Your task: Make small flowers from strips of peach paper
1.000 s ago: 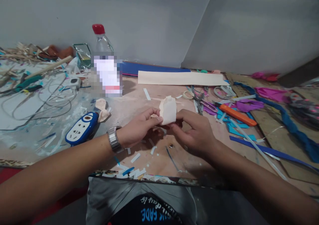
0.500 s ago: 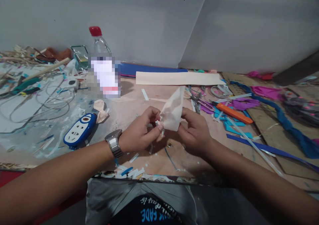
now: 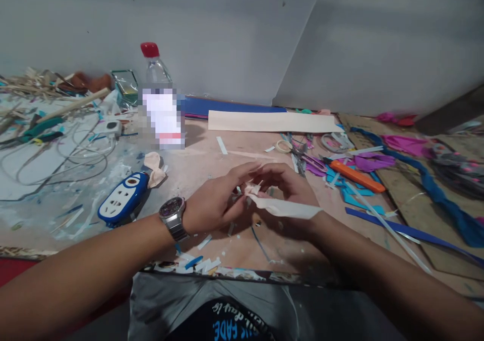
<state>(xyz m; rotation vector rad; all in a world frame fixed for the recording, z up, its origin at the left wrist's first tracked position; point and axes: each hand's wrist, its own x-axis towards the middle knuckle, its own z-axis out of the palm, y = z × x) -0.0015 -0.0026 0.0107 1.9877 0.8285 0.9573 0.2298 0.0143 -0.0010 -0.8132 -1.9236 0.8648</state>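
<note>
Both my hands meet over the middle of the wooden table, their fingertips close together. Between them is a cream crepe paper strip (image 3: 285,207), bunched and gathered at its left end. My left hand (image 3: 212,200), with a watch on its wrist, pinches that gathered end between thumb and fingers. My right hand (image 3: 293,182) curls around the same end from the other side, its fingertips partly hidden behind the paper. The loose part of the strip trails rightward across my right palm toward the wrist. A flat cream paper strip (image 3: 272,122) lies beyond my hands.
On the left are a blue-and-white power socket (image 3: 123,199), a small crumpled cream paper piece (image 3: 154,169) and a red-capped bottle (image 3: 150,50). Scissors (image 3: 312,160), an orange utility knife (image 3: 356,176) and a tape roll (image 3: 283,146) lie right, among coloured paper scraps.
The paper's free part has swung from standing upright to lying rightward over my right palm. My right hand has shifted its hold leftward to the gathered end, beside my left fingers.
</note>
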